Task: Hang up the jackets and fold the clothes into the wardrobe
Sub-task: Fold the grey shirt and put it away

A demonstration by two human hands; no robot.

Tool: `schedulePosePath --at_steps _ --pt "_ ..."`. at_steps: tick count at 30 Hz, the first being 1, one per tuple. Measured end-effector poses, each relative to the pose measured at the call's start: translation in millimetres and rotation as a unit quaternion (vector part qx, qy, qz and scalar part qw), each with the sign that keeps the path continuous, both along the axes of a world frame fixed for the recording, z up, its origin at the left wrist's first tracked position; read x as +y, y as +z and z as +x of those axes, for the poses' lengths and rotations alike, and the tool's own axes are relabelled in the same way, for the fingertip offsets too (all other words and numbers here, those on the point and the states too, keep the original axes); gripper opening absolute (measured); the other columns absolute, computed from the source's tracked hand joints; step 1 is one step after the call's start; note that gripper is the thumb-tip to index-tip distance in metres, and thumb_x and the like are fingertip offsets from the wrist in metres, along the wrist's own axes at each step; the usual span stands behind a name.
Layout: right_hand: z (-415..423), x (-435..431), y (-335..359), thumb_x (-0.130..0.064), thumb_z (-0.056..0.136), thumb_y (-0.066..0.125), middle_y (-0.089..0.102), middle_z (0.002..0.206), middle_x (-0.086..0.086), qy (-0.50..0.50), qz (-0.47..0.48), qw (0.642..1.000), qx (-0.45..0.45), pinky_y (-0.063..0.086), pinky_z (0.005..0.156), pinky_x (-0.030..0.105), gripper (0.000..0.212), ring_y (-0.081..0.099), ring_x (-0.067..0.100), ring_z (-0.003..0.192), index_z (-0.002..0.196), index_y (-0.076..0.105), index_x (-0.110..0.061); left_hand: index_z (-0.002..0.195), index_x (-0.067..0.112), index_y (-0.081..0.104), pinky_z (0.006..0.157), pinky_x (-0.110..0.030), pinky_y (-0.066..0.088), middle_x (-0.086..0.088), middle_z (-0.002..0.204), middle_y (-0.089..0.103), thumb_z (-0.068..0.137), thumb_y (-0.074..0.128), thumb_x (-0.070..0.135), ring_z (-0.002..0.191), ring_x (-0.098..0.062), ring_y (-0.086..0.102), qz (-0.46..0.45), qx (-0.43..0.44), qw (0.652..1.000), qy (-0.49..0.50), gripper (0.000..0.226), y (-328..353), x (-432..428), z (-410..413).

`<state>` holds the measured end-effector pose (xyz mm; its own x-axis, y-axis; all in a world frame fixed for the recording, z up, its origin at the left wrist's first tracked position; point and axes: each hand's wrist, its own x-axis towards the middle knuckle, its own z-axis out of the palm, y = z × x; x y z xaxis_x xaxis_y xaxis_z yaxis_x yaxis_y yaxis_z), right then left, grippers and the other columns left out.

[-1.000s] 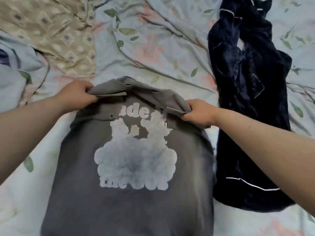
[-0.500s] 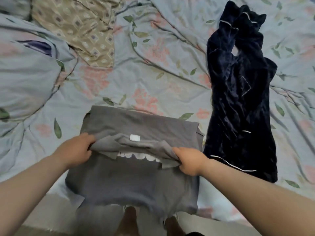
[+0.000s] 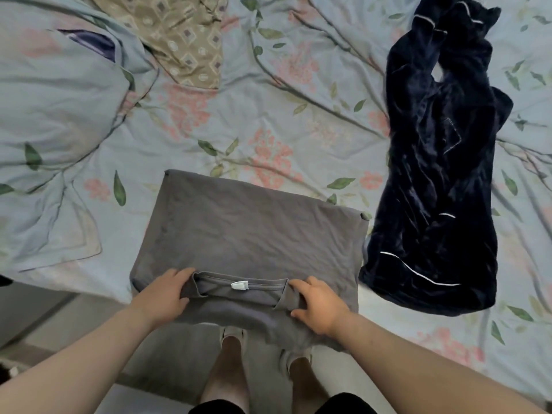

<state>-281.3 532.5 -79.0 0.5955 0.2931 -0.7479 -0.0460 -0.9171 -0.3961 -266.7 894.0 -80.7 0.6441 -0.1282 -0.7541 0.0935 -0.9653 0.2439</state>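
A grey T-shirt (image 3: 248, 231) lies folded in half on the near edge of the bed, its collar with a white label facing me. My left hand (image 3: 165, 294) grips the left side of the collar, fingers curled over the cloth. On the collar's right side my right hand (image 3: 318, 306) holds the fabric, thumb underneath. The shirt's near edge hangs over the bed's edge. A dark navy velvet garment (image 3: 433, 174) with white piping lies crumpled to the right of the shirt.
The bed carries a pale blue floral sheet (image 3: 268, 115). A beige patterned cloth (image 3: 179, 34) lies at the back, and a pillow in the same floral fabric (image 3: 59, 115) is at the left. My bare legs and the floor show below the bed's edge.
Both hands pulled the shirt's top half down toward me, folding it over. The printed graphic is now hidden and the collar lies at the near edge.
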Motion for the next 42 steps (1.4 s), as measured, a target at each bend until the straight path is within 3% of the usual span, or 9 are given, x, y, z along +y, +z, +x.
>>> schedulePosePath --at_steps 7,12,18,22,28,31,35,40,42 --pt "-14 28 -2 -0.014 0.081 0.055 0.064 0.102 0.003 -0.008 0.020 0.998 0.066 0.045 0.075 0.031 0.015 0.059 0.028 0.097 0.092 0.058 -0.025 0.081 0.030 0.059 0.081 -0.027 0.048 0.003 0.101 0.067 0.079 0.057 0.018 0.098 -0.020 0.061 -0.013 0.045 0.996 -0.072 0.012 1 -24 5" --pt "-48 25 -1 -0.017 0.078 0.053 0.066 0.102 0.004 0.046 0.036 0.991 0.120 0.039 0.072 0.023 0.016 0.060 0.027 0.097 0.092 0.058 -0.024 0.099 0.022 0.066 0.087 -0.025 0.048 0.005 0.108 0.066 0.080 0.053 0.018 0.103 -0.016 0.061 0.014 0.145 0.977 -0.156 0.024 -6 -15 -36" --pt "12 6 12 -0.028 0.084 0.058 0.062 0.091 -0.008 -0.161 0.046 0.986 0.002 0.042 0.080 0.019 0.022 0.062 0.017 0.093 0.105 0.066 -0.025 0.073 0.027 0.060 0.075 -0.030 0.049 0.007 0.082 0.064 0.079 0.061 0.030 0.084 -0.017 0.063 -0.066 -0.042 0.993 0.087 0.006 -1 -10 25" --pt "86 -35 13 -0.022 0.086 0.064 0.050 0.129 0.012 -0.356 -0.093 0.913 -0.176 0.041 0.104 0.036 0.045 0.049 0.029 0.120 0.128 0.054 -0.008 0.113 0.009 0.061 0.085 -0.046 0.050 -0.017 0.108 0.062 0.076 0.077 0.026 0.101 -0.040 0.059 0.022 -0.246 0.943 0.224 0.044 -2 15 104" --pt "133 -70 2 -0.031 0.085 0.073 0.062 0.119 0.010 -0.618 -0.017 0.785 -0.042 0.050 0.082 0.037 0.055 0.061 0.031 0.104 0.128 0.054 -0.004 0.115 0.000 0.063 0.090 -0.045 0.053 -0.017 0.109 0.069 0.082 0.077 0.024 0.096 -0.033 0.066 -0.177 -0.045 0.832 0.523 0.043 -8 15 176" --pt "135 -77 -2 -0.026 0.083 0.075 0.068 0.099 0.010 -0.578 -0.018 0.815 -0.014 0.053 0.073 0.037 0.032 0.064 0.027 0.088 0.105 0.067 -0.005 0.088 0.001 0.068 0.064 -0.030 0.049 -0.014 0.085 0.069 0.080 0.079 0.020 0.075 -0.026 0.064 -0.157 -0.026 0.846 0.508 0.023 -7 13 193" --pt "127 -84 -8 -0.036 0.081 0.070 0.065 0.071 -0.001 -0.349 -0.129 0.926 -0.066 0.044 0.058 0.027 0.025 0.060 0.015 0.070 0.073 0.063 -0.013 0.076 0.005 0.065 0.064 -0.031 0.042 -0.016 0.080 0.066 0.078 0.077 0.008 0.071 -0.027 0.058 -0.113 -0.076 0.902 0.410 0.012 -15 18 202" --pt "147 -102 -15 -0.029 0.086 0.070 0.053 0.048 -0.005 -0.343 -0.109 0.928 -0.101 0.033 0.048 0.024 0.044 0.052 0.009 0.054 0.051 0.046 -0.020 0.085 0.027 0.062 0.068 -0.026 0.045 0.004 0.085 0.064 0.067 0.082 0.012 0.081 -0.013 0.060 -0.105 -0.017 0.973 0.207 0.031 -9 41 217" --pt "157 -105 -18 -0.032 0.087 0.069 0.060 0.051 -0.010 -0.333 -0.105 0.933 -0.093 0.039 0.052 0.025 0.040 0.055 0.006 0.056 0.050 0.055 -0.027 0.060 0.026 0.061 0.058 -0.018 0.040 0.008 0.063 0.063 0.070 0.079 0.015 0.065 -0.003 0.059 -0.056 0.016 0.992 0.113 0.023 -9 48 226"
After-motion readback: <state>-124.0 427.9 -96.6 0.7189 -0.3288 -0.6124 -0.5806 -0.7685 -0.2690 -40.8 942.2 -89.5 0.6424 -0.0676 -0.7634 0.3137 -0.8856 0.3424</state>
